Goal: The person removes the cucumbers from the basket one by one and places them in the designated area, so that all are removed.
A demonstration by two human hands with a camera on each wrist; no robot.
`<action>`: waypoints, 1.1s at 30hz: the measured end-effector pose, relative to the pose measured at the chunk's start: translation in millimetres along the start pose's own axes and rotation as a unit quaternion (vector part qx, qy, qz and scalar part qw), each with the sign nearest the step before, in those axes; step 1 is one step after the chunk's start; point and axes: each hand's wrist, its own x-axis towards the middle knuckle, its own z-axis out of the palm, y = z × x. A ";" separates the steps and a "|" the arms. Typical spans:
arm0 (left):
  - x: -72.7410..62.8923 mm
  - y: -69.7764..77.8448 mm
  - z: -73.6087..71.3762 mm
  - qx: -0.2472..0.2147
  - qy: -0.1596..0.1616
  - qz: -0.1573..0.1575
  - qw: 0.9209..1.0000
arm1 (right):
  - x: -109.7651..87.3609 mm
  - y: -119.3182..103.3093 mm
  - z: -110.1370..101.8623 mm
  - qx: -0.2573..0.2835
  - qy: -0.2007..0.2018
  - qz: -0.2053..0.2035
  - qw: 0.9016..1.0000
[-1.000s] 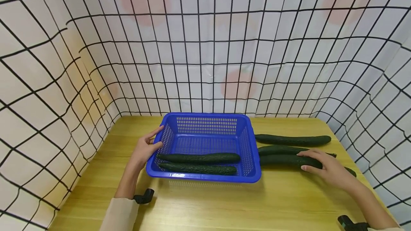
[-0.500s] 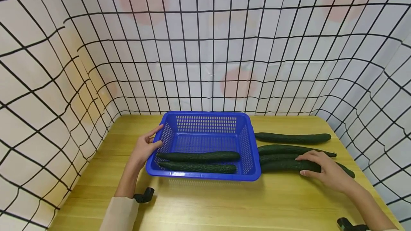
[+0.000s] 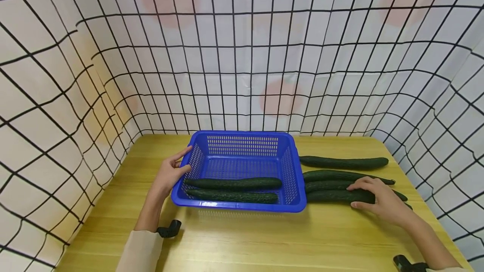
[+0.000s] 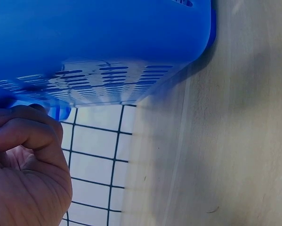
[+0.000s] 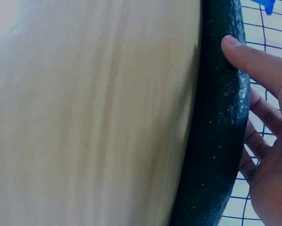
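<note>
My left hand (image 3: 168, 176) holds the left rim of a blue perforated plastic basket (image 3: 242, 206), thumb inside. In the left wrist view, the curled fingers (image 4: 32, 134) are beside the basket's outer wall (image 4: 131, 33). Inside the basket, two dark green cucumbers (image 3: 234, 184) lie side by side. On the right of the table, my right hand (image 3: 385, 202) grips the nearest cucumber (image 3: 329, 197), which fills the centre right of the right wrist view. Its thumb (image 5: 253, 59) presses on the near side, and the other fingers reach over the far side.
Behind the gripped cucumber lie several others: one close against it (image 3: 325, 186), a curved one (image 3: 332, 175), and one farther back (image 3: 344, 163). All have their left ends near the basket's right wall. A grid-patterned white sheet (image 3: 242, 66) encloses the wooden table (image 3: 242, 242).
The gripped cucumber has shifted slightly toward me and left, showing more of the cucumber behind it. My right hand moved with it. The left hand and basket stay in place.
</note>
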 end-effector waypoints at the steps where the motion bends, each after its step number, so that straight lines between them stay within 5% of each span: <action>1: 0.1 0.2 0.3 0.000 0.000 -0.001 1.000 | 0.7 -0.3 -1.2 0.000 -0.001 0.007 1.000; 10: 1.3 2.0 2.2 0.000 -0.004 -0.002 1.000 | 21.2 -16.7 -14.8 0.017 -0.013 0.047 0.999; 23: 3.4 1.8 3.0 0.003 -0.003 0.002 1.000 | 74.1 -59.7 -20.5 0.047 0.028 0.006 0.998; 33: -2.8 2.1 0.2 0.006 0.000 -0.007 1.000 | 96.2 -84.6 -10.6 0.080 0.028 -0.028 0.996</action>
